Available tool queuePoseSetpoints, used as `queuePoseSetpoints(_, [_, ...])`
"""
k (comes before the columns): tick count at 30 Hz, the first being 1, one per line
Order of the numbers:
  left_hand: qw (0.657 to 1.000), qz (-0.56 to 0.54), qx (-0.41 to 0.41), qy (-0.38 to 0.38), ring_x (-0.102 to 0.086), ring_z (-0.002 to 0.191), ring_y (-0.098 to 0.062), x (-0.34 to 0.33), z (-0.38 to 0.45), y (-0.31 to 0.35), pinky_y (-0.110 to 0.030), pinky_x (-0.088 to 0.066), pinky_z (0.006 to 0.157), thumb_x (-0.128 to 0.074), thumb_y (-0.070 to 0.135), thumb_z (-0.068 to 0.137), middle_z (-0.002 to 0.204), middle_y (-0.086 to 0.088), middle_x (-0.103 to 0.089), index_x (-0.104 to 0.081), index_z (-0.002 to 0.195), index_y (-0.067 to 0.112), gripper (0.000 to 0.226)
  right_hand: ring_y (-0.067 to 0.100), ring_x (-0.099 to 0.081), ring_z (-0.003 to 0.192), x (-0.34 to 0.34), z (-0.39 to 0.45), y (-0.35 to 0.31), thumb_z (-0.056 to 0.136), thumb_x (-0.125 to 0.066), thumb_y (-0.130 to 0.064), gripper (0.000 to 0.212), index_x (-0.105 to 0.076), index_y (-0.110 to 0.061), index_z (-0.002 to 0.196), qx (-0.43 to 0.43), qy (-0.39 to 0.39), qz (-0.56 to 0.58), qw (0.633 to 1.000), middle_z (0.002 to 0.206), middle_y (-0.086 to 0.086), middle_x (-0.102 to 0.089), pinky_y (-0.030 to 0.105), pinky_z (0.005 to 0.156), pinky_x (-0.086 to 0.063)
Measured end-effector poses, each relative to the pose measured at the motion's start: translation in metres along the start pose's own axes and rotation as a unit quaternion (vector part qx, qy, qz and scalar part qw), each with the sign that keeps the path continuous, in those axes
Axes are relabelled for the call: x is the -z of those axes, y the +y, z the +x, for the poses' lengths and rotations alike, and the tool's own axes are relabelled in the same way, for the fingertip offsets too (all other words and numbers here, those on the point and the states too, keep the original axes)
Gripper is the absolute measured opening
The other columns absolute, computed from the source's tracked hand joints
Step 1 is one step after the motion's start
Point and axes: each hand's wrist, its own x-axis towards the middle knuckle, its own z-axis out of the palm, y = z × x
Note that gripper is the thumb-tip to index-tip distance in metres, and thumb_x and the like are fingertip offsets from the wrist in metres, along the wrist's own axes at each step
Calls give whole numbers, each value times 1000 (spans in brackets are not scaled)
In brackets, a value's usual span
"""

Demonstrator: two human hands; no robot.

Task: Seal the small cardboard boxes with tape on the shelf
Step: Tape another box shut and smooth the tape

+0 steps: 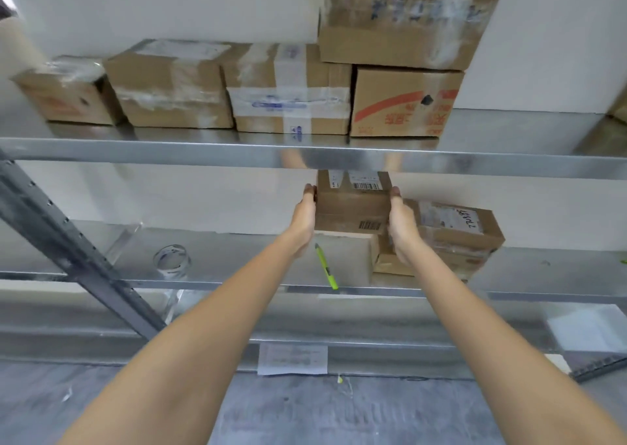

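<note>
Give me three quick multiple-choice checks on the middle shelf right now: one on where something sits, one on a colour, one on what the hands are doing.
1. Where is the tape roll relative to the held small box?
A. To its left on the middle shelf
B. On top of it
C. On the upper shelf

2. What colour is the utility knife lying near the shelf's front edge?
A. Red
B. Yellow-green
C. Black

3. How is the small box being handled?
A. One hand lifts it by the top
B. It stands untouched
C. Both hands clasp its sides

Answers: 1 A, the roll stands alone well to the left of the box. 2 B, its body is bright yellow-green. 3 C, the left hand and right hand press on opposite sides.
</note>
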Motion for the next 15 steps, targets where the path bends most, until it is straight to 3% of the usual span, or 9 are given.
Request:
queuePoseSetpoints(3, [1000, 17, 12, 17, -49, 130, -21, 68, 0, -13, -42, -27, 118, -16, 63, 98, 139, 1, -56, -51, 137, 31, 62, 24, -54, 120, -62, -23, 12, 101, -26, -54, 58, -53, -15, 134, 0, -44, 2, 999, 130, 6, -59, 40, 110, -38])
queuePoseSetpoints(6, [998, 34, 38, 45, -49, 129, -21, 122, 1, -30, -42, -29, 117, -25, 78, 82, 138, 1, -56, -52, 139, 26, 82, 21, -56, 117, -111, -39, 30, 98, -28, -58, 59, -56, -18, 129, -9, -80, 8, 997, 127, 3, -61, 39, 109, -39])
queuePoseSetpoints(9, [998, 15, 49, 27, -50, 126, -16, 156, -6, -45, -37, -32, 114, -28, 69, 92, 135, 5, -56, -51, 140, 25, 69, 20, -53, 123, -145, -34, 61, 83, -29, -74, 75, -54, -24, 134, -29, -106, 3, 994, 133, -1, -59, 43, 112, -36])
queuePoseSetpoints(15, [996, 2, 90, 28, -41, 136, -16, 202, 41, -104, -46, -28, 117, -44, 93, 58, 148, 6, -46, -44, 144, 33, 105, 22, -45, 132, -177, -33, 79, 88, -26, -70, 71, -48, -28, 140, -54, -120, -36, 991, 142, -1, -52, 46, 114, -31])
